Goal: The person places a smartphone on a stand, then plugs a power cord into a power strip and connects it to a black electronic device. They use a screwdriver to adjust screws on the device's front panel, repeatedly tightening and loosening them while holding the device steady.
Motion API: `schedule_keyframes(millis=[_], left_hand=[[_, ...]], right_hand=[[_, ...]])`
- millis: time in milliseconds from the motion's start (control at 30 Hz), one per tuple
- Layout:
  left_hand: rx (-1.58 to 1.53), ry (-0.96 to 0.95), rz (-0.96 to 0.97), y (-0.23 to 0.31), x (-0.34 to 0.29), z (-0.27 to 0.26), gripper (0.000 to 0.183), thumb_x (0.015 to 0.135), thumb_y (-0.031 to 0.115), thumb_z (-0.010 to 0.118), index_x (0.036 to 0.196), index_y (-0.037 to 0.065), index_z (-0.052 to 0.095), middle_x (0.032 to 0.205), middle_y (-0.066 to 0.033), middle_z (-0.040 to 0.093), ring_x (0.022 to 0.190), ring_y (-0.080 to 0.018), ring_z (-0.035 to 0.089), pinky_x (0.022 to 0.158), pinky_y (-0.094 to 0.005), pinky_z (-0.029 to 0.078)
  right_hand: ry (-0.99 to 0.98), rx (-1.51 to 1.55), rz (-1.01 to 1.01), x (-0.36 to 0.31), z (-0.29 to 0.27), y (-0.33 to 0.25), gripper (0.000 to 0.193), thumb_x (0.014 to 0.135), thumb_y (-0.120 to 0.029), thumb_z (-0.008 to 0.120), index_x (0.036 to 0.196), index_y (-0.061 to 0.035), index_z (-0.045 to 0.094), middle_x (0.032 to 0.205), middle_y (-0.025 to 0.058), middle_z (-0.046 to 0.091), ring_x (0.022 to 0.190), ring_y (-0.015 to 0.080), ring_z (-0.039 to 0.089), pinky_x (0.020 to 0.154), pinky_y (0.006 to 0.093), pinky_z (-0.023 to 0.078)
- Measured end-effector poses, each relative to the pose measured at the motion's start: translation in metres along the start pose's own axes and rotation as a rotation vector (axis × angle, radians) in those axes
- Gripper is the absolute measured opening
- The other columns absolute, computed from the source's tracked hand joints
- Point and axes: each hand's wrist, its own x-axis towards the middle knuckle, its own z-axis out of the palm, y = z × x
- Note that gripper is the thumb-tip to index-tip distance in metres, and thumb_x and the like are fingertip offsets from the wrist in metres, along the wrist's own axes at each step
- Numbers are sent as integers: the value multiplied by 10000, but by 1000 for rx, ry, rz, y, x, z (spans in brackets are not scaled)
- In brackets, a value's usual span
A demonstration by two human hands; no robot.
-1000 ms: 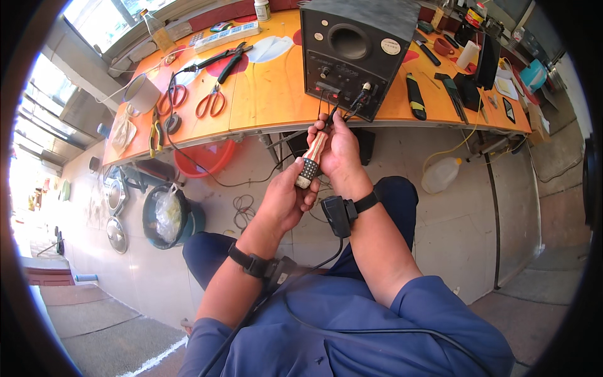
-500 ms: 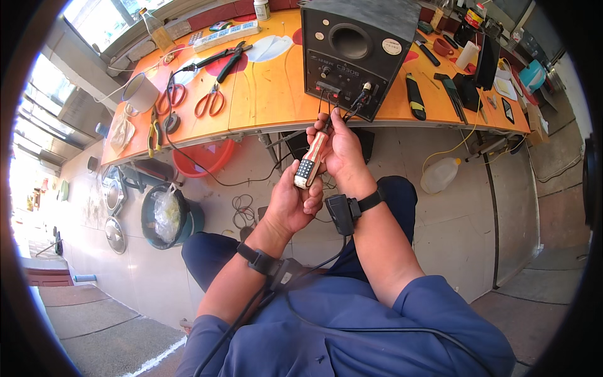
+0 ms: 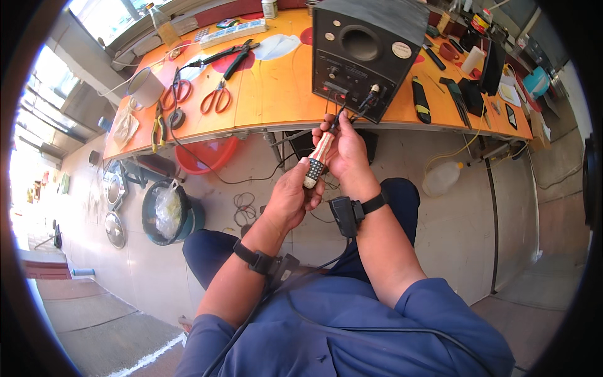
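My left hand (image 3: 290, 193) is closed round the lower end of a tool with a patterned handle (image 3: 318, 162), red and white striped above and black with white dots below. The tip of this tool is hidden among fingers and thin wires, so its kind does not show. My right hand (image 3: 349, 154) grips its upper part, thumb and fingers drawn together beside a dark cable. Just beyond the fingers stands a black box speaker (image 3: 348, 72), its panel of knobs and sockets facing me. Dark leads run from the panel toward my right fingers.
On the orange table (image 3: 264, 107) left lie red-handled scissors (image 3: 215, 100), yellow-black pliers (image 3: 157, 129), green-black cutters (image 3: 235, 69), a tape roll (image 3: 176, 118) and a power strip (image 3: 232, 34). A utility knife (image 3: 421, 100) lies right. Below stand a red basin (image 3: 207, 156) and a bucket (image 3: 166, 217).
The view has shifted slightly, so the table and speaker sit a little farther right and lower. Both hands keep hold of the patterned tool, which has turned a little between them.
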Motion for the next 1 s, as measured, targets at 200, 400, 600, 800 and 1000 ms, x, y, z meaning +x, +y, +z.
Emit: schedule_keyframes(millis=[200,400,600,800,1000], left_hand=[[79,-94,-6,15,-31,-32,403,1078,425,446,1161,56,584,836,-79,668,604,-141,598,499,-243,412],[445,51,106,20,-97,-97,356,967,213,700,1248,35,573,919,-65,667,777,-137,661,646,-291,505],[1059,625,524,7,-156,-164,386,908,201,744,1215,34,580,926,-171,678,804,-344,675,740,-435,531],[1053,926,646,-16,-188,-197,366,908,168,723,1213,26,577,958,-186,672,860,-368,666,776,-428,520],[970,948,593,-20,-187,-212,368,902,152,712,1206,7,563,954,-174,651,841,-350,646,783,-413,509]], right_hand=[[-122,-205,70,-28,4,8,432,1079,-444,470,1097,-42,626,929,92,675,910,266,703,837,395,578],[-409,-510,271,-54,44,55,466,1086,-450,455,1142,-32,653,1066,109,705,1007,218,696,896,361,565],[-626,-1040,116,-32,102,77,333,1051,-356,568,1080,-47,689,970,23,689,819,97,660,684,276,549],[-637,-1362,-352,83,172,74,262,942,-245,677,998,6,721,828,79,728,695,138,680,689,307,551],[-522,-1976,-546,174,222,102,267,915,-253,713,1008,-3,729,854,114,748,684,188,714,691,351,558]])
